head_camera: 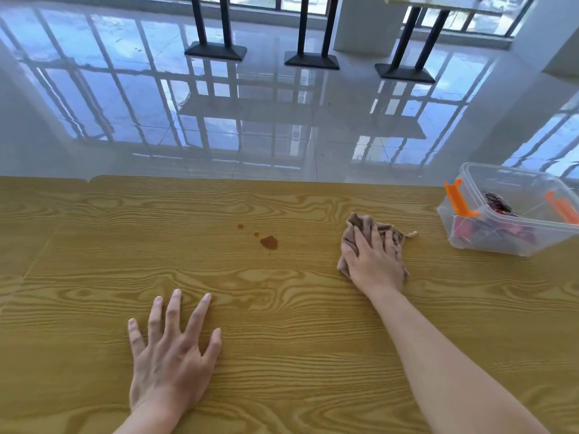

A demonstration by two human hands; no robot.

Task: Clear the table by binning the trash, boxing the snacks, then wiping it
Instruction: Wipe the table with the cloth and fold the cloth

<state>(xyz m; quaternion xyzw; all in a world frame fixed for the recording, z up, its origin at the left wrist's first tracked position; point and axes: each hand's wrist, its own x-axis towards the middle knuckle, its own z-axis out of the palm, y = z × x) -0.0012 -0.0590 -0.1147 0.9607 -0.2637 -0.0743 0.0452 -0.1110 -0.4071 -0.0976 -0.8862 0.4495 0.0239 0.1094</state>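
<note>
A crumpled brown fabric cloth lies on the yellow wood-grain table, to the right of the dark brown liquid stain and well apart from it. The right hand rests palm-down on top of the cloth, with its fingers curled over the bunched folds so that they hold the cloth against the tabletop. The left hand lies released, fingers spread flat on the bare wood, nearer the person than the stain and to its left.

The cloth looks soft, light and limp. It will probably fold and drag rather than slide as one piece, so a broad palm-down hold over the middle of the bunch, as it is held here, seems right. Pinching it by the frayed corner away from the stain would likely leave the rest trailing.

Farther right of the stain, beyond the cloth, stands a clear plastic box with orange clips. It is open and holds dark red snack packets. With the snacks boxed, wiping appears to be the step in hand, and the stain is not yet touched.
</note>
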